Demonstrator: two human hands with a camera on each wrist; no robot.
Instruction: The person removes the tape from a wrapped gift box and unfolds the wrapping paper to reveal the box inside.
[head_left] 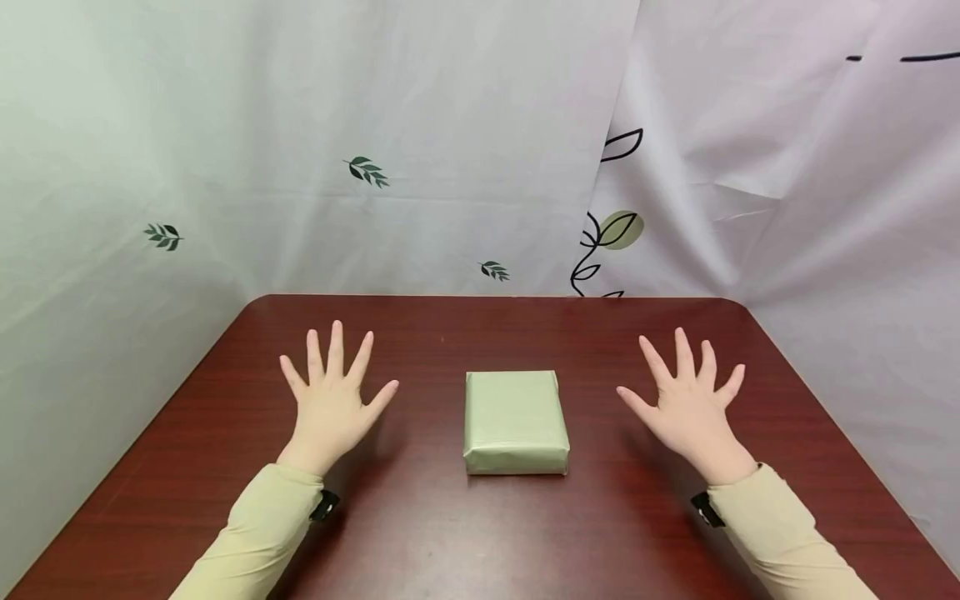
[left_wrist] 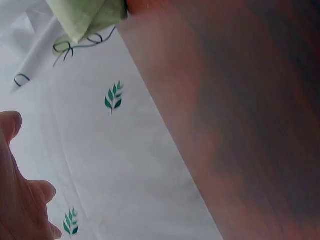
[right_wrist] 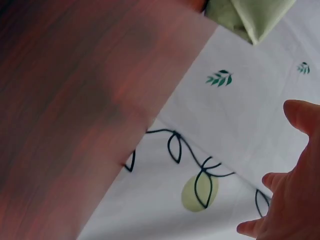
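Note:
A box wrapped in pale green paper [head_left: 514, 417] lies flat on the table, midway between the two hands. My left hand [head_left: 330, 408] is held out to its left, palm down with the fingers spread wide, holding nothing. On the other side my right hand [head_left: 690, 412] mirrors it, fingers straight and splayed, apart from the box. In the left wrist view a folded corner of the wrapped box [left_wrist: 92, 17] shows at the top, with the left fingers [left_wrist: 42, 191] at the lower left. The right wrist view has another folded end of the box [right_wrist: 247, 17] at its top.
The dark red wooden table [head_left: 517, 542] has rounded far corners. White cloth [head_left: 465, 125] printed with green leaves and black line drawings hangs behind it and along both sides. Each sleeve has a small black device [head_left: 325, 506] strapped near the wrist.

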